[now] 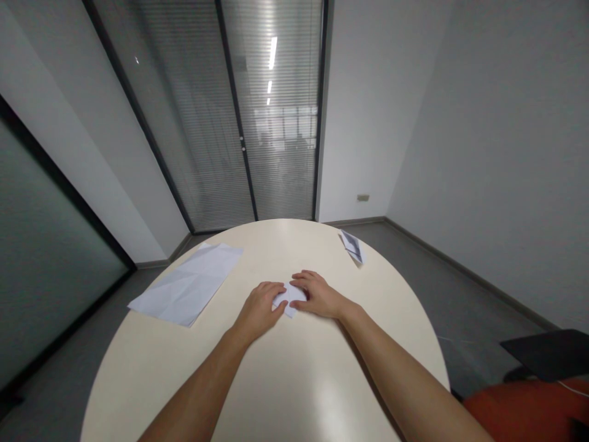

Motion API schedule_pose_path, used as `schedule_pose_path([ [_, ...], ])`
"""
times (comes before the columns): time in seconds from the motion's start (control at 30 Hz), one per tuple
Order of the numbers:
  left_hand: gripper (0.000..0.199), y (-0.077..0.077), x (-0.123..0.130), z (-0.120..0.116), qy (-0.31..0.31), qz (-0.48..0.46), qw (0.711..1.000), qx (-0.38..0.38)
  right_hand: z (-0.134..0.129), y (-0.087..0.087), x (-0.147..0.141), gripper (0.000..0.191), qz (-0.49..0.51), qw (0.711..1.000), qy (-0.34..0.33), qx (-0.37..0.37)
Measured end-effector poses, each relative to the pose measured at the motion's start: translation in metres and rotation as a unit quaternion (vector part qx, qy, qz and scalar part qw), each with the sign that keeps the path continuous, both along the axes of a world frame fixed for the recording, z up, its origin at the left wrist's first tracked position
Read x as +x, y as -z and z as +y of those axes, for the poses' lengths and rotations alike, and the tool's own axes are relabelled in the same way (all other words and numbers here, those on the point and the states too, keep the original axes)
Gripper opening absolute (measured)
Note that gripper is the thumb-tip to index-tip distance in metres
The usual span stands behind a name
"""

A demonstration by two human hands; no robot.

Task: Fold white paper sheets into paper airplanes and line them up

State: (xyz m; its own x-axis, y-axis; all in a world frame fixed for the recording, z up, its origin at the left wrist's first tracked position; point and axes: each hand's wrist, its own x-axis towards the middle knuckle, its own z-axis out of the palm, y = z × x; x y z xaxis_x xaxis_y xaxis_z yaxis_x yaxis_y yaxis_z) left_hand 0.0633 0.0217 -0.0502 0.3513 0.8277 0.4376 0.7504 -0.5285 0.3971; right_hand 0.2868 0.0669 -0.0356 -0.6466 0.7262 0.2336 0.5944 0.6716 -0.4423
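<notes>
A small folded piece of white paper (291, 294) lies on the round cream table (285, 368), between my two hands. On its left side, my left hand (263, 309) grips the edge, thumb at the near side and fingers bent over the far side. My right hand (319, 296) holds the paper's right side in the same way, its thumb and fingers curved around it. Parts of the paper are hidden under the fingers of both hands.
Creased white sheets (191, 282) lie at the table's left edge. A folded paper piece with a dark printed area (352, 247) sits near the back right edge. A red chair (529, 411) with a black flat object (550, 355) stands at the lower right.
</notes>
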Motion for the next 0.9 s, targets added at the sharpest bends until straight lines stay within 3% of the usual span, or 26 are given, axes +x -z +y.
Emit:
schedule_pose_path([
  [0.3, 0.020, 0.0014, -0.0035, 0.0015, 0.020, 0.005, 1.000, -0.003, 0.0020, 0.0066, -0.0033, 0.035, 0.019, 0.997, 0.026, 0.064],
  [0.53, 0.025, 0.0004, -0.0009, 0.0006, 0.008, 0.007, 1.000, 0.000, 0.0031, 0.0087, -0.0046, 0.030, 0.031, 0.996, 0.030, 0.073],
  [0.9, 0.032, -0.0014, 0.0007, -0.0010, -0.016, 0.009, 1.000, 0.007, 0.0002, 0.0056, -0.0044, 0.050, 0.031, 0.999, 0.004, 0.036],
])
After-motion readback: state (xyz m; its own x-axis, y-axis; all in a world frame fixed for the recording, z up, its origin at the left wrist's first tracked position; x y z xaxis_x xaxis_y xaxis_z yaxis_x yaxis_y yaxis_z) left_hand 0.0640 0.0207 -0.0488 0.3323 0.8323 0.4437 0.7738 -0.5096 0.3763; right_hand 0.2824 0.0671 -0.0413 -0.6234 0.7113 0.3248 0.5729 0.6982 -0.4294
